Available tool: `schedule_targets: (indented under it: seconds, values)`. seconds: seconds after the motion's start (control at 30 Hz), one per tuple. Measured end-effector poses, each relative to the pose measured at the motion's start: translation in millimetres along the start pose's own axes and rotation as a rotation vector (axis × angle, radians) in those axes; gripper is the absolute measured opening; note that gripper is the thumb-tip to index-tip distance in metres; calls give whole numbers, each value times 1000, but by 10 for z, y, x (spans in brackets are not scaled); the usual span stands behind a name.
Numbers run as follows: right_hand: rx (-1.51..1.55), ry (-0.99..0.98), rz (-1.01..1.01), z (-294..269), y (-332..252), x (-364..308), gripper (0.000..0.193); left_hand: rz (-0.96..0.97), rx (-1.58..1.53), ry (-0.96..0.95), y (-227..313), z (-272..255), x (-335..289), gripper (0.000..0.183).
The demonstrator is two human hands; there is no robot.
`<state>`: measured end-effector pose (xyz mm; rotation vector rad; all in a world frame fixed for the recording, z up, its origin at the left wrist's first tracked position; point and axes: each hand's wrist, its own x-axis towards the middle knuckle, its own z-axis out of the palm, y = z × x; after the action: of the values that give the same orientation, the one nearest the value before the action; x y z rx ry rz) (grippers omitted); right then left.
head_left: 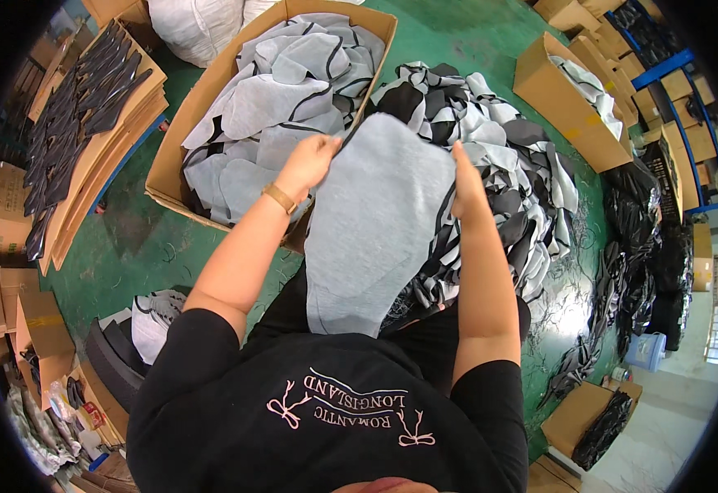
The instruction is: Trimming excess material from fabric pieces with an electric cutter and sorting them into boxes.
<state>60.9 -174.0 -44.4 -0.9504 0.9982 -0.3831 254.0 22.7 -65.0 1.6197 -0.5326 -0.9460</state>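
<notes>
A curved light-grey fabric piece [379, 214] with black edging hangs spread between my hands, over my lap. My left hand [309, 167] pinches its upper left edge. At the upper right edge, my right hand [468, 187] grips it, with some fingers hidden behind the cloth. Just beyond my left hand stands an open cardboard box [170, 168], filled with similar grey fabric pieces [281, 103]. On the floor past my right hand lies a loose heap of grey, white and black fabric pieces [531, 177].
Black flat pieces [87, 94] lie on stacked cardboard sheets [133, 135] at left. Another open box [568, 107] and black plastic bags [634, 214] stand at right. A white sack [194, 29] is at the back. Fibre scraps litter the green floor [124, 246].
</notes>
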Motion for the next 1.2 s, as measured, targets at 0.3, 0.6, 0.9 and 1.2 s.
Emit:
schedule_targets:
  seconds: [0.3,0.6,0.9,1.2]
  values:
    - [-616,20,-255,-413,654,-389,62,319,231,138,-446,142,-1027,26]
    - [-1549,-54,-1180,552,409,-1033,51,923,1030,372,-551,-638,866,21]
    - [-1372,-31,-1223,423,457,-1005,47,284,1247,-181,266,-1051,505,20]
    - [-369,-611,-994,890,-142,-1564,71,697,474,-746,1758,-923,-1418,26]
